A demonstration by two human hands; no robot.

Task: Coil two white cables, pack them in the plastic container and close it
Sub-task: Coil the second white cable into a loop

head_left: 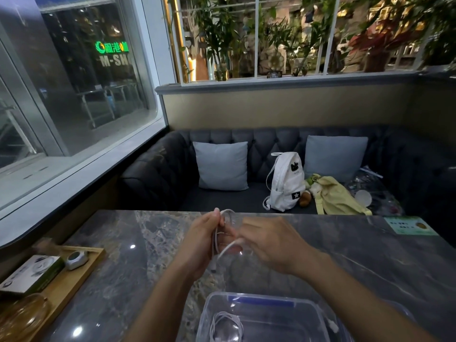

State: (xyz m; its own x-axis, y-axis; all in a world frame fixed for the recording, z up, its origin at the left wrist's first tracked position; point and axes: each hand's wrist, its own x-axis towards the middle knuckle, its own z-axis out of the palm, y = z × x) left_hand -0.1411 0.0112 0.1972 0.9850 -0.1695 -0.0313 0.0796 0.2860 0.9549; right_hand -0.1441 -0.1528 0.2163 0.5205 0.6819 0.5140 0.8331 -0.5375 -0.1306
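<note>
Above the marble table, my left hand (206,236) grips a bundle of loops of a white cable (228,250). My right hand (267,240) pinches the same cable's loose strand just right of the loops. A connector end dangles below the left hand. At the near edge stands a clear plastic container (266,303) with blue clips, open on top. A second white cable (225,325) lies coiled inside it at the left. A small white plug (333,325) shows at the container's right wall.
A wooden tray (74,275) at the table's left holds a green box, a small white device and an amber glass dish. A green card (409,225) lies at the far right. Across the table, a dark sofa carries cushions, a white backpack and a yellow bag.
</note>
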